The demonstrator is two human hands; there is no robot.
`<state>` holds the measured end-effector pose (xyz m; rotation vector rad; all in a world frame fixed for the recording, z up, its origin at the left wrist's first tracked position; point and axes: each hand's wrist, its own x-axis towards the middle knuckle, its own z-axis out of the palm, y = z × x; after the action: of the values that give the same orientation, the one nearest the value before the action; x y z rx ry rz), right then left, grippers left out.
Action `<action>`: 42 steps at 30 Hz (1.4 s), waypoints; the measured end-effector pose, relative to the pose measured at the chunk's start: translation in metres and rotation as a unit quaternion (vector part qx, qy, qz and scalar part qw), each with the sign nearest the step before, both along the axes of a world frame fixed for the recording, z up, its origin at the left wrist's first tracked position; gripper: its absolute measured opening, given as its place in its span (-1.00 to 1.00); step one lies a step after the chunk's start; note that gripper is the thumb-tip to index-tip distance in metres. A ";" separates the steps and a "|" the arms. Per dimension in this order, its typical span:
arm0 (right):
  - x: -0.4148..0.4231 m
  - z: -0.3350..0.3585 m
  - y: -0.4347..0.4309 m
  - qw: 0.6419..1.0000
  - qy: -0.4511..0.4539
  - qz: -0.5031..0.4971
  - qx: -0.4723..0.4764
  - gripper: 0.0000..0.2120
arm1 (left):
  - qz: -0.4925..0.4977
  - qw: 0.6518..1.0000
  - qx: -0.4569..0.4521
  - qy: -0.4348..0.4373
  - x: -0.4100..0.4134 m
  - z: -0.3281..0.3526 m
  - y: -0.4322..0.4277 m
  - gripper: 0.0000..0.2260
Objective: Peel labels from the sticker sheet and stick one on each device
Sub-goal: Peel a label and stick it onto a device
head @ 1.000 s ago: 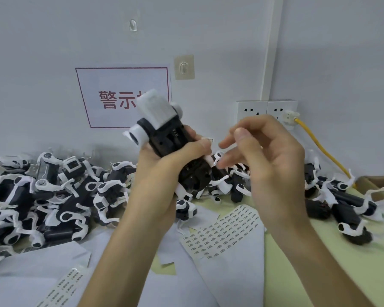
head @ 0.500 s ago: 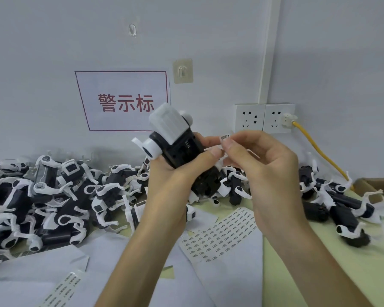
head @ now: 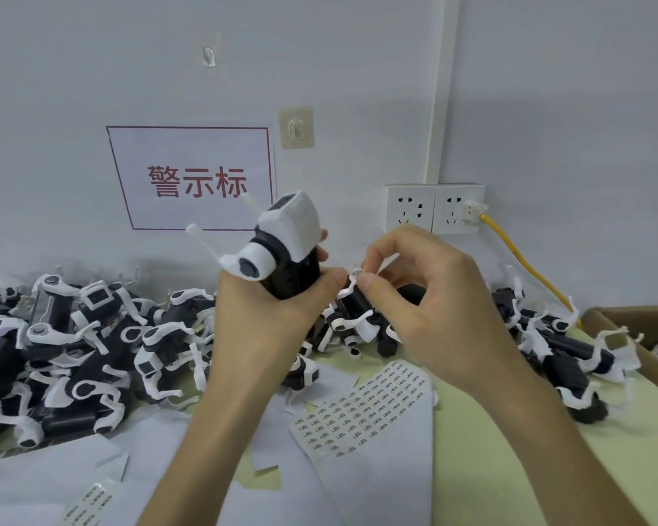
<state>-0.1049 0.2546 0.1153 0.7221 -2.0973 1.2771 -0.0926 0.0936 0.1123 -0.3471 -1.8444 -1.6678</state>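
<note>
The left hand (head: 270,320) is wrapped round a black device (head: 287,244), holding it up in front of the wall, its top end swaddled in white foam. The right hand (head: 437,301) is just beside it, thumb and forefinger pinched on a tiny white scrap – a label (head: 357,276), I'd say, right at the device's lower side.

The device looks rigid and light enough for one hand; I'd hold it on the bare black body, because the foam wrap and its loose tails look as if they'd slip or tear. The label is the fussy part – thin, floppy, sticky underneath. Best held by one edge so it doesn't curl onto a fingertip.

The sticker sheet (head: 361,408) lies flat below the hands, rows of small printed labels on it. It rests on white paper (head: 377,484) spread over a pale green table (head: 509,461), and another strip of labels (head: 88,506) sits at the near left.

Wrapped devices are heaped to the left (head: 73,347), with more to the right (head: 570,358) beside a cardboard box (head: 623,336). On the grey wall behind there's a red-lettered sign (head: 194,178), a stick-on hook (head: 296,127) and twin sockets (head: 434,208) with a yellow cable (head: 517,260) plugged in.
</note>
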 end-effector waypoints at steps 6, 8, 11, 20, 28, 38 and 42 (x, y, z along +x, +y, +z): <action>0.001 0.004 0.002 0.999 0.000 0.012 0.039 -0.83 | -0.056 0.996 -0.076 0.003 0.003 0.009 -0.014 -0.85; 0.001 0.004 0.003 0.999 -0.001 0.010 0.039 -0.83 | -0.070 0.994 -0.089 0.000 0.005 0.010 -0.013 -0.74; 0.001 0.003 0.004 0.999 -0.003 0.013 0.045 -0.82 | -0.082 0.993 -0.083 -0.002 0.005 0.010 -0.011 -0.58; 0.000 0.004 0.004 1.000 -0.009 0.018 -0.016 -0.80 | -0.126 0.990 -0.050 -0.023 0.000 0.004 -0.011 -0.84; 0.000 0.003 -0.001 0.986 -0.049 0.048 -0.151 -0.89 | -0.196 0.978 0.062 -0.043 -0.001 -0.002 -0.003 -0.89; -0.005 -0.009 -0.009 0.986 0.009 -0.016 -0.167 -0.88 | -0.137 0.986 0.087 -0.023 -0.003 -0.008 0.007 -0.87; -0.008 -0.011 -0.011 0.990 0.122 -0.041 -0.057 -0.92 | -0.110 0.989 0.094 -0.031 -0.002 -0.009 0.009 -0.87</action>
<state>-0.1125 0.2441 0.1038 0.6956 -1.8241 1.1889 -0.0947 0.1030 0.1034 -0.4358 -1.7253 -2.0061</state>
